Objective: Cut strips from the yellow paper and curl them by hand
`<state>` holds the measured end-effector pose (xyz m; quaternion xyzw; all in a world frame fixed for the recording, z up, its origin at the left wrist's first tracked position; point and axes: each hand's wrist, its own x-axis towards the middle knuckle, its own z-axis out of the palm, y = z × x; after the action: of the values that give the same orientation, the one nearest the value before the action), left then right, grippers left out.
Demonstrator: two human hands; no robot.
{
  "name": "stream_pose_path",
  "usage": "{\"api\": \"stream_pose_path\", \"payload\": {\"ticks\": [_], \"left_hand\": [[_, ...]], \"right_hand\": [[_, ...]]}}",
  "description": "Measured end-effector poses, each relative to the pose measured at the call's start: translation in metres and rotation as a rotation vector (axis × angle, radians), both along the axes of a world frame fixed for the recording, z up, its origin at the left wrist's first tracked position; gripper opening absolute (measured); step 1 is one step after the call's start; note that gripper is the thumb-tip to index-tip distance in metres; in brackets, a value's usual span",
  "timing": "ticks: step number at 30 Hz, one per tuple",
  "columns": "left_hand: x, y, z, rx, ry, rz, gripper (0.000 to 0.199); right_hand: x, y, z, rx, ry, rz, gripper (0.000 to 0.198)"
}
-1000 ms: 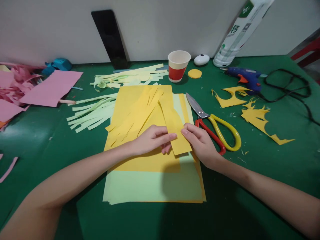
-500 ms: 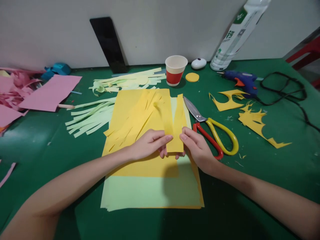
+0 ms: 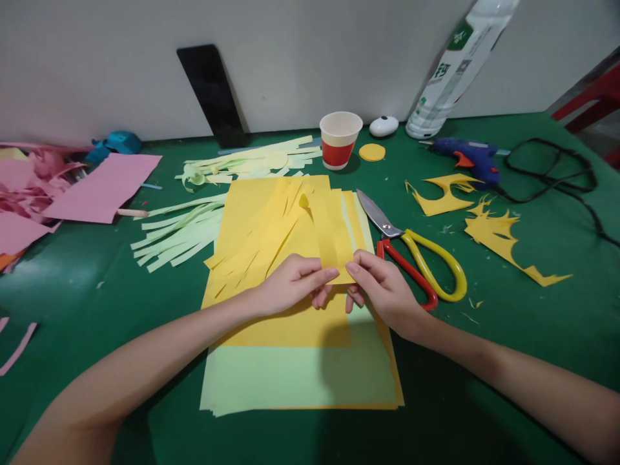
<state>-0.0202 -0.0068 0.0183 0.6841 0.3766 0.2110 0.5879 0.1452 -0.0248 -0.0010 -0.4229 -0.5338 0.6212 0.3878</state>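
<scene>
Between my two hands is a yellow paper strip point(image 3: 332, 236), its near end pinched from both sides and its far part standing up and curving away. My left hand point(image 3: 290, 284) grips the strip's left edge with thumb and fingers. On the right edge, my right hand point(image 3: 390, 294) pinches it the same way. Beneath them lie a yellow sheet point(image 3: 290, 332) and a stack of pale green paper point(image 3: 290, 381). Fringed yellow paper point(image 3: 256, 242) rests on the sheet to the left. Scissors point(image 3: 387, 227) with red and yellow handles lie partly open beside my right hand.
Pale green fringed strips point(image 3: 186, 229) spread to the left, near pink paper point(image 3: 109, 184). Along the wall stand a black phone-like slab point(image 3: 212, 93), a paper cup point(image 3: 340, 142) and a leaning bottle point(image 3: 455, 74). A glue gun point(image 3: 467, 158) and yellow scraps point(image 3: 508, 242) lie right.
The strip's near end has tilted so less of its face shows, and its upright part has shifted. My hands have moved slightly closer together. The view has shifted a little.
</scene>
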Motion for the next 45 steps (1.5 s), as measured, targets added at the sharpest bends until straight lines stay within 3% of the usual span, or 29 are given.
{"api": "stream_pose_path", "payload": {"ticks": [18, 22, 25, 30, 35, 37, 40, 45], "left_hand": [[0.004, -0.004, -0.003, -0.009, -0.015, 0.118, 0.041], [0.004, -0.004, 0.005, -0.027, 0.024, 0.114, 0.042], [-0.003, -0.001, 0.025, -0.207, 0.205, -0.013, 0.039], [-0.033, 0.012, 0.061, -0.192, 0.603, -0.142, 0.046], [-0.069, 0.023, 0.070, -0.269, 0.977, -0.263, 0.047], [-0.078, 0.023, 0.071, -0.211, 1.150, -0.236, 0.046], [-0.078, 0.020, 0.073, 0.026, 1.333, -0.125, 0.044], [-0.049, 0.018, 0.064, 0.388, 1.161, 0.157, 0.041]], "right_hand": [[0.000, -0.002, -0.003, 0.006, 0.090, -0.116, 0.033], [-0.002, -0.002, -0.001, -0.008, 0.119, -0.125, 0.033], [-0.001, -0.002, 0.000, -0.016, 0.120, -0.115, 0.032], [0.001, -0.002, 0.000, -0.031, 0.118, -0.089, 0.030], [0.000, -0.001, 0.002, -0.034, 0.117, -0.066, 0.029], [0.000, 0.000, 0.004, -0.037, 0.113, -0.053, 0.029], [-0.001, 0.000, 0.005, -0.050, 0.117, -0.041, 0.029], [-0.004, 0.001, 0.004, -0.066, 0.101, -0.019, 0.027]]}}
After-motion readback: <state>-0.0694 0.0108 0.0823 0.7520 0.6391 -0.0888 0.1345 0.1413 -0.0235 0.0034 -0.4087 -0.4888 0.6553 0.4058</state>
